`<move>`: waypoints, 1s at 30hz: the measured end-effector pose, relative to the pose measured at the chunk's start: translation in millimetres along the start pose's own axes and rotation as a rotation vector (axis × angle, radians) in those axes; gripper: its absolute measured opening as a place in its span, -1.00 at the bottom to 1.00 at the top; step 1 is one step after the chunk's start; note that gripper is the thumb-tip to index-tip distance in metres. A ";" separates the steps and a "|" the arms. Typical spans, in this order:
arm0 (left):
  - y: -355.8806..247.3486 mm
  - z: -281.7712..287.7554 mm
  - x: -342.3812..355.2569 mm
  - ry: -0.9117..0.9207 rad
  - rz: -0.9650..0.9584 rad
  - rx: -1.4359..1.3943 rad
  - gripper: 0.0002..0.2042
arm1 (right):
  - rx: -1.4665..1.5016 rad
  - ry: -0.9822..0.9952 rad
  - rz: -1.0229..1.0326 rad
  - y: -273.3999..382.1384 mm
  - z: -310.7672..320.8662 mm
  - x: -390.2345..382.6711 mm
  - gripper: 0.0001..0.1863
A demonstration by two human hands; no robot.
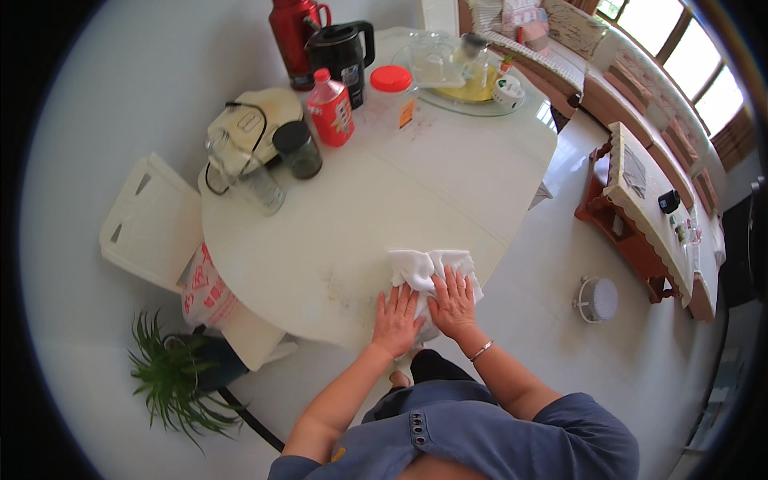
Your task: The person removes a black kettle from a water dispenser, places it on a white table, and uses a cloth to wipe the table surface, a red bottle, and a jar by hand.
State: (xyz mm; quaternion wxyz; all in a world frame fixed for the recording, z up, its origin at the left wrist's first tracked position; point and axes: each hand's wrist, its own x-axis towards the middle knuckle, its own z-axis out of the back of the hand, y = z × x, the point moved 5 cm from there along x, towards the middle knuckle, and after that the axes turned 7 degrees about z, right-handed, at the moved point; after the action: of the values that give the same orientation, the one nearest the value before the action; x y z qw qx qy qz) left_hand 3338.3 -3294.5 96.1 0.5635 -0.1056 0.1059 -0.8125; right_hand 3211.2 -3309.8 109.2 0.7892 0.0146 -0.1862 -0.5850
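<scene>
A white cloth [414, 266] lies bunched and partly unfolded at the near edge of the white table [376, 200]. My left hand [397, 320] rests flat on the cloth's left side, its fingers stretched forward and slightly apart. On the cloth's right part lies my right hand [454, 305], fingers also extended and spread; a silver bracelet is on that wrist. Both palms face down and hide some of the cloth. Left of my hands, a patch of dark specks [336, 290] marks the tabletop.
Along the far left stand a glass jug [258, 186], a dark-lidded jar [298, 150], a cream appliance [254, 124], a red bottle [330, 110], a black pitcher [340, 56], a red flask [290, 40] and a red-lidded jar [392, 86]. A glass tray [472, 104] holds glassware. A white chair [152, 224] adjoins the table.
</scene>
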 end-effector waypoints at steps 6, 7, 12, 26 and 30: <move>-10.3 -5.9 51.3 0.022 -0.085 -0.106 -0.41 | 0.039 0.042 -0.080 -35.0 1.7 25.8 -0.53; -15.3 -4.9 57.0 0.019 -0.103 -0.107 -0.41 | 0.043 0.047 -0.072 -38.9 2.4 29.2 -0.54; -30.2 -13.7 56.8 0.013 -0.200 -0.082 -0.43 | 0.058 0.024 -0.106 -53.5 1.5 30.4 -0.59; -5.3 19.6 -14.0 0.070 -0.250 -0.264 -0.69 | 0.452 0.093 0.306 13.7 19.6 -16.4 -0.68; 26.6 42.5 -25.4 -0.008 -0.073 -0.199 -0.74 | 0.452 0.157 0.267 40.2 12.5 2.6 -0.57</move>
State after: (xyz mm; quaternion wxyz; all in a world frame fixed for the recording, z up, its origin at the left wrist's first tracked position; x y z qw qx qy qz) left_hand 3383.1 -3282.1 127.6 0.5205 -0.1683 0.1799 -0.8175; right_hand 3244.9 -3297.1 131.2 0.8481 0.2110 -0.2509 -0.4164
